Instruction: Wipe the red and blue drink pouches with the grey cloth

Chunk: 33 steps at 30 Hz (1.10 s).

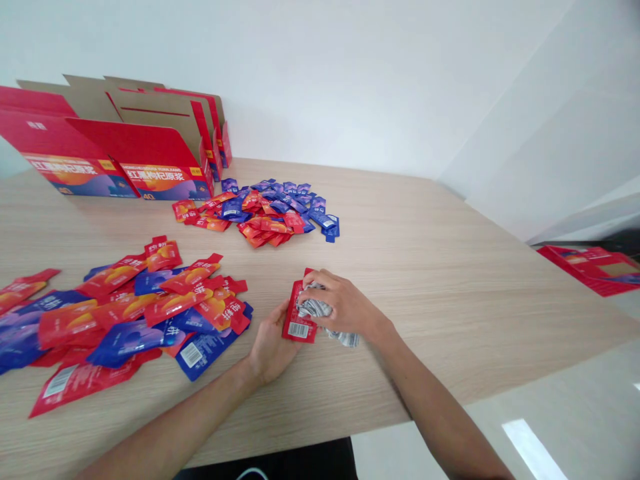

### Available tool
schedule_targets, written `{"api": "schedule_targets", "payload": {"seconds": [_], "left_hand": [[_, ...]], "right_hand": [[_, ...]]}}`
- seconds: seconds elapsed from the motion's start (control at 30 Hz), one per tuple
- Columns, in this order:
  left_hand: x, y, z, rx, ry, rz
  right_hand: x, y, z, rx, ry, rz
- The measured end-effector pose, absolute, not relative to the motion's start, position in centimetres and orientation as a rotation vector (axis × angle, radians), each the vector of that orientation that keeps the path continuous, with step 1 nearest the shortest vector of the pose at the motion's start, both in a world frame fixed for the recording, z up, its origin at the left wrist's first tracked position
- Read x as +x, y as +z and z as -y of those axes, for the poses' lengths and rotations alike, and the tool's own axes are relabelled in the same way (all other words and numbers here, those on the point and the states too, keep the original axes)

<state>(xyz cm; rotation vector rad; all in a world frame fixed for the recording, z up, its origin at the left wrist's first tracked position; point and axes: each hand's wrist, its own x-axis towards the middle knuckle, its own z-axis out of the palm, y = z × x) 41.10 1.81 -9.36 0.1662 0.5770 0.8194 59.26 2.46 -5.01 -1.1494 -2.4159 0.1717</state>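
Observation:
My left hand (273,343) holds a red sachet (296,322) by its lower edge, barcode side up, just above the wooden table (450,280). On top of that sachet rests my right hand (340,303), its fingers closed round a crumpled striped grey-and-white cloth (320,313). The cloth is pressed against the sachet's face. A loose spread of red and blue sachets (135,313) lies just left of my left hand.
A second heap of red and blue sachets (265,210) sits farther back at the table's middle. Open red cardboard boxes (125,147) stand at the back left by the wall. A flat red box (593,267) lies on the floor to the right.

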Motion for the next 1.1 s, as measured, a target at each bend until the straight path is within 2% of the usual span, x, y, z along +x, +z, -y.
{"api": "schedule_targets", "payload": {"seconds": [0.33, 0.73, 1.0, 1.1], "left_hand": [[41.0, -9.3, -1.8, 0.217, 0.797, -0.535], [41.2, -9.5, -2.2, 0.129, 0.898, -0.611], [41.4, -8.7, -2.6, 0.064, 0.906, -0.637], [41.5, -8.6, -2.6, 0.056, 0.898, -0.621]], "right_hand": [[59.2, -5.4, -2.7, -1.456, -0.067, 1.981], [58.7, -4.9, -2.1, -1.023, 0.256, 2.544], [58.3, -5.1, -2.3, -1.371, 0.033, 2.224], [58.4, -5.1, -2.4, -1.382, 0.021, 2.21]]}}
